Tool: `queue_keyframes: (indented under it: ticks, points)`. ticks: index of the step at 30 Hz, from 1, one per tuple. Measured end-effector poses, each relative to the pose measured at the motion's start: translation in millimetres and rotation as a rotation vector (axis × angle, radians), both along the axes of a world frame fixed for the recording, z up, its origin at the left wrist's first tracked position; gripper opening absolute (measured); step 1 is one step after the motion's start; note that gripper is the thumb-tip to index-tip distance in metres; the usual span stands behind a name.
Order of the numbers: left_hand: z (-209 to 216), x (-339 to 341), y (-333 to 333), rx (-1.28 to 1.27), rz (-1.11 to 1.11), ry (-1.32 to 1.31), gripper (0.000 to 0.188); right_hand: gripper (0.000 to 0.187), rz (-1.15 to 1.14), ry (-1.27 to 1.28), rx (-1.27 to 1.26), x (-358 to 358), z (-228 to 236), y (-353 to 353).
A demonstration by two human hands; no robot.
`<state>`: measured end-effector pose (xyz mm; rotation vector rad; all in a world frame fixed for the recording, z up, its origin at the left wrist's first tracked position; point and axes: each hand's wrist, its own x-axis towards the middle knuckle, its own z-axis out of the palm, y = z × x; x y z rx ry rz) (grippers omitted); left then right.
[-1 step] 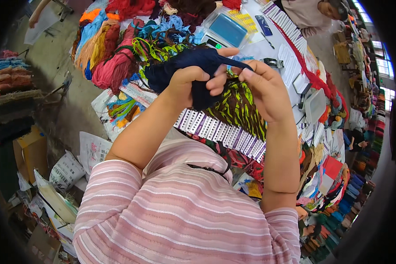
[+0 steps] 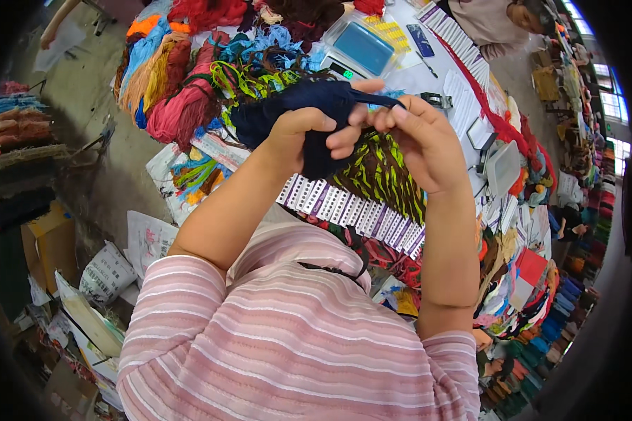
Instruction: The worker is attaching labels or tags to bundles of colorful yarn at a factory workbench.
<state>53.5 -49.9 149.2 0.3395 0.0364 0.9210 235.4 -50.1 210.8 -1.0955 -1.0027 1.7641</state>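
Head view: left hand [image 2: 303, 130], fingers blurred, clamps navy yarn [image 2: 281, 105]; right hand [image 2: 428, 140] pinches a strand [image 2: 379, 99], its end hidden.

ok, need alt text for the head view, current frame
A person's left hand holds a navy yarn bundle while their right hand pinches a strand of it. Below lie brown-and-lime yarn and a row of white hole-punched cards; beyond, what looks like a scale and heaped coloured yarn.

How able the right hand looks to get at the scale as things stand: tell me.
Probably yes, once the right hand lets go of the navy yarn: the scale lies just beyond, its blue top uncovered, the way apparently open.
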Motion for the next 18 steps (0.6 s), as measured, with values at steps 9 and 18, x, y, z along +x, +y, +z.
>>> queue_keyframes:
  ticks: [9,18]
  points:
    - [-64,-135,-1,0.221,-0.133,-0.622,0.019,0.016,-0.543,0.554,-0.052,204,-72,22]
    - [-43,-342,39,0.011,0.762,-0.319,0.025,0.009,-1.370,0.012,-0.228,580,-94,-163]
